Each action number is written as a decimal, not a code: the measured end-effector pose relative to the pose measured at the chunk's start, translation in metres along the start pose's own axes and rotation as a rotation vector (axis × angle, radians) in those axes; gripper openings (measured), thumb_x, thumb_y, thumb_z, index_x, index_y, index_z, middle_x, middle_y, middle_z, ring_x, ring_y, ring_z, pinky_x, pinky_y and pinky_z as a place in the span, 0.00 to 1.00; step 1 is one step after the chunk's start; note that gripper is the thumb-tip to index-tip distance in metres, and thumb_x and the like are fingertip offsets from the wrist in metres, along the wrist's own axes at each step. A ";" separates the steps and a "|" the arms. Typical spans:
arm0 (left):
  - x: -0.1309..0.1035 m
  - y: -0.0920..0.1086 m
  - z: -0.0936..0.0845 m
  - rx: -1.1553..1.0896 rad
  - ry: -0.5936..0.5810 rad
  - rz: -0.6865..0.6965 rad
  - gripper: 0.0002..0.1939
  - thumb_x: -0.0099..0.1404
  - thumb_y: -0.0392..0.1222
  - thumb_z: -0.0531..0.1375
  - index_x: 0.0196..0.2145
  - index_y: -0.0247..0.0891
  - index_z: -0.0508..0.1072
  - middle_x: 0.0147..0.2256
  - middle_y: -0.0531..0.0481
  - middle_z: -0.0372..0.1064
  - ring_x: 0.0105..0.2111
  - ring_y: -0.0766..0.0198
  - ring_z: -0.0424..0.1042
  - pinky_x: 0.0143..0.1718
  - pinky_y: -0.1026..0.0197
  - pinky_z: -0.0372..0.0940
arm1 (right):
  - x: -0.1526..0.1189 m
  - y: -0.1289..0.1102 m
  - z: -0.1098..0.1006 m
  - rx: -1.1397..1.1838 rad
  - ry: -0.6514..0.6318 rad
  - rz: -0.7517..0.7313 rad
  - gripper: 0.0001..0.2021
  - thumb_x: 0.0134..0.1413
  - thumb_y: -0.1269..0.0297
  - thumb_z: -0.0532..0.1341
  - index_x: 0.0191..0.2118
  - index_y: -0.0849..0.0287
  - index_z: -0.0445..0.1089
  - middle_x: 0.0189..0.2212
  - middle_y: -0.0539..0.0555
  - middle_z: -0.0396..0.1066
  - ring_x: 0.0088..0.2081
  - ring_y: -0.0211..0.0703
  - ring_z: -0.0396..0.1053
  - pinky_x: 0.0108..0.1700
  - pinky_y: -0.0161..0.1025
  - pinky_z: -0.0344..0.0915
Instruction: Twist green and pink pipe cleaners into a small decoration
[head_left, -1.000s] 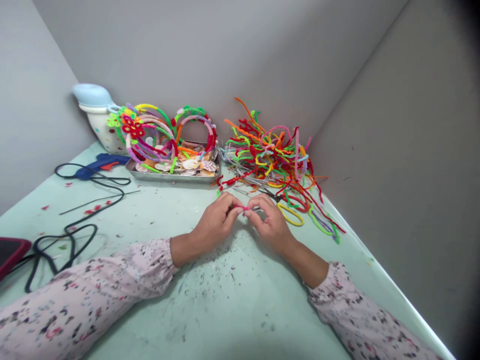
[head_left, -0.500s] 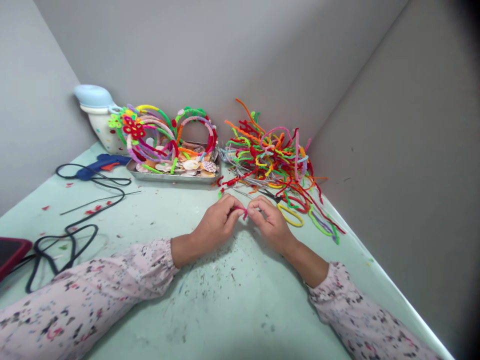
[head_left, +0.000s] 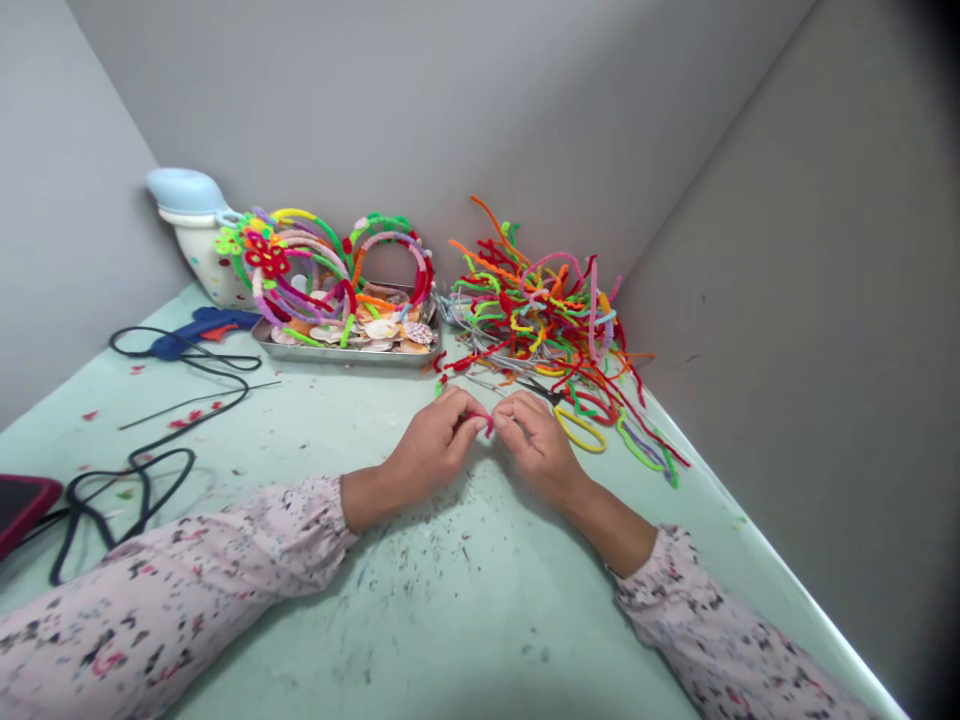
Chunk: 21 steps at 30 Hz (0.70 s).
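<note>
Over the middle of the table, my left hand [head_left: 431, 447] pinches a short dark-pink pipe cleaner [head_left: 490, 427] between thumb and fingers, and its bent end pokes out toward the right. Close beside it, my right hand [head_left: 538, 440] is closed in a pinch at the tip of the pipe cleaner. What sits between the right fingertips is too small to make out. Just beyond my right hand lie scissors with yellow handles [head_left: 581, 428] and another pair with red handles [head_left: 600, 407].
A metal tray [head_left: 352, 355] holds shells and pipe-cleaner-wrapped hoops [head_left: 311, 245]. Right of it lies a tangled heap of pipe cleaners [head_left: 540, 300]. A blue glue gun [head_left: 171, 343], black cable [head_left: 142, 455], lidded cup [head_left: 199, 255] and red-edged device [head_left: 26, 510] occupy the left side.
Almost nothing differs. My right fingertips have shifted very slightly left, closer to the pipe cleaner's end, while my left hand keeps its pinch.
</note>
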<state>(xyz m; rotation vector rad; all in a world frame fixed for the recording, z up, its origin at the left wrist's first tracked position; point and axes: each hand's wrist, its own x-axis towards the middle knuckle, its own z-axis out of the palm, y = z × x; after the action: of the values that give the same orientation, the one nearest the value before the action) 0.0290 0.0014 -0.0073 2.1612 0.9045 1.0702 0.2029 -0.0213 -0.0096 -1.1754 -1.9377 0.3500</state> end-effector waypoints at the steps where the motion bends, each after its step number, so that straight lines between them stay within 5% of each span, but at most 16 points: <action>1: 0.000 0.000 0.000 0.002 -0.004 0.002 0.06 0.66 0.36 0.52 0.33 0.36 0.68 0.31 0.51 0.65 0.32 0.65 0.64 0.35 0.62 0.59 | 0.000 0.000 0.000 0.002 -0.008 -0.005 0.10 0.62 0.63 0.52 0.30 0.56 0.66 0.29 0.50 0.64 0.36 0.42 0.62 0.44 0.42 0.58; 21: 0.001 0.001 0.000 0.005 -0.018 0.016 0.08 0.68 0.38 0.52 0.33 0.37 0.68 0.32 0.50 0.66 0.33 0.64 0.65 0.36 0.62 0.60 | 0.000 0.000 0.000 0.131 -0.043 0.062 0.15 0.63 0.61 0.50 0.25 0.56 0.64 0.26 0.49 0.61 0.33 0.41 0.61 0.40 0.40 0.59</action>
<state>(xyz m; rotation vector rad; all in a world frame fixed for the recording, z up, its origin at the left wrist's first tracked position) 0.0294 0.0015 -0.0060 2.1826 0.8838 1.0552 0.2032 -0.0212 -0.0092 -1.1520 -1.8873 0.5314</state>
